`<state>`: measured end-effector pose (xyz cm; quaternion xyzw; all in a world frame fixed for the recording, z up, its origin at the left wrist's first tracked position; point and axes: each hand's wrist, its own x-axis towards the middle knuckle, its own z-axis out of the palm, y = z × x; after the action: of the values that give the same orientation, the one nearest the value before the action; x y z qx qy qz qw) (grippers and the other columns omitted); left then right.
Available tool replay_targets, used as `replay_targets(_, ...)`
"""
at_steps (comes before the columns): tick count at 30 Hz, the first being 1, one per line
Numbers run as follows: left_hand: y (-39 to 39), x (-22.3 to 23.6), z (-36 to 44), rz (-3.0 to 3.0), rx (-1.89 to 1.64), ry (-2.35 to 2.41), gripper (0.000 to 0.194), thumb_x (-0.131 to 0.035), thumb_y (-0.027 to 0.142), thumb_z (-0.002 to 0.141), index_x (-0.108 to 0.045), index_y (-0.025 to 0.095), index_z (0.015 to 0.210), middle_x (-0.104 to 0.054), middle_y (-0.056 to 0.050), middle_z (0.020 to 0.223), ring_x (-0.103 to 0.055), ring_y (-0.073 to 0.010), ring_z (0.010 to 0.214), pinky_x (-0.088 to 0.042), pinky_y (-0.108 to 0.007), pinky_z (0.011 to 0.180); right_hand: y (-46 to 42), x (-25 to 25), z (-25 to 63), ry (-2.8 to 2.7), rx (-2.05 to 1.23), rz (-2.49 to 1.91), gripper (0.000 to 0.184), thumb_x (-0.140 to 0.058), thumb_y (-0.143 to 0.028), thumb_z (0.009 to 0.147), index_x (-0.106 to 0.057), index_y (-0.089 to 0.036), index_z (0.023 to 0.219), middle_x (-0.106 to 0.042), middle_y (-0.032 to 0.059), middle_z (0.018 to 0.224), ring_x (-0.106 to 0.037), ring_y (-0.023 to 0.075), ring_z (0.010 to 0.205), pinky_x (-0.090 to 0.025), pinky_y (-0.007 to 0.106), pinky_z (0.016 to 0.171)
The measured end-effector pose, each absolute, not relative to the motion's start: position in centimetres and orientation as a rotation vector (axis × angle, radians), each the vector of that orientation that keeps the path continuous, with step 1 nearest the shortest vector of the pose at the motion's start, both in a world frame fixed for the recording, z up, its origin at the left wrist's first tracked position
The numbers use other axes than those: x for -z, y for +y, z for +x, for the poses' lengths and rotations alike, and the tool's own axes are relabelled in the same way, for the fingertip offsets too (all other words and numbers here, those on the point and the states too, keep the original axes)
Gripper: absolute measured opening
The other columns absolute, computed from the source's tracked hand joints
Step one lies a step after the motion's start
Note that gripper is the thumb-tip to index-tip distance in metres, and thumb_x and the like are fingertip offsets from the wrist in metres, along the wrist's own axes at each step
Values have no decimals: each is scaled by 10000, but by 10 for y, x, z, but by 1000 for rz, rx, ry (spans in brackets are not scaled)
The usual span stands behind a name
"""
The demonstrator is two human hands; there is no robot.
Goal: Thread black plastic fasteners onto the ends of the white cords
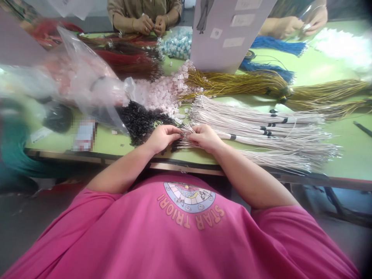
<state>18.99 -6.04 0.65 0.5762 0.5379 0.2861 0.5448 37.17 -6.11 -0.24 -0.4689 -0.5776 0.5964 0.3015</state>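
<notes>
My left hand [163, 138] is closed in a pinch at the tips of some white wires, beside the pile of small black connector housings [142, 120]. What sits between its fingertips is too small to be sure of; it looks dark. Closed around the end of a bundle of white wires [250, 128] is my right hand [205, 138], just right of the left. The bundles lie across the table to the right, bound with black tape, their metal-tipped ends fanned out. Behind the black pile spreads a heap of pale pink connector housings [162, 91].
Yellow wires [238, 83] lie behind the white ones, near an upright panel [223, 35]. Plastic bags [90, 81] crowd the left, with a blurred-out item [84, 135] before them. Across the table are co-workers' hands [151, 25], red wires [122, 62] and blue wires [276, 44].
</notes>
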Motion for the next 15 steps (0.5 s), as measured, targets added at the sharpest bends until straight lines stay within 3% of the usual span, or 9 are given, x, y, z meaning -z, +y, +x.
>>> replay_targets(4, -61, -6, 193, 1353, -715, 1247, 208, -695, 234, 645, -687, 138, 829, -677, -26, 707, -553, -96, 570, -451, -231, 570, -61, 5, 372, -1591, -1507, -1272, 150, -545, -258, 646, -502, -147, 555, -395, -56, 438, -298, 49, 406, -188, 216, 404)
replay_targets(7, -60, -4, 194, 1357, -730, 1239, 225, -738, 250, 599, -686, 131, 783, -696, -45, 789, -604, -131, 685, -482, -259, 676, -61, 5, 373, -1635, -1438, -1308, 194, -567, -304, 645, -502, -145, 554, -409, -51, 453, -311, 52, 422, -215, 216, 417)
replay_targets(15, -61, -3, 193, 1209, -717, 1274, 308, -782, 276, 534, -651, 123, 767, -666, -17, 689, -573, -95, 584, -475, -237, 621, -60, 3, 377, -1759, -1351, -1402, 234, -546, -344, 671, -496, -143, 561, -404, -45, 477, -302, 54, 445, -208, 222, 432)
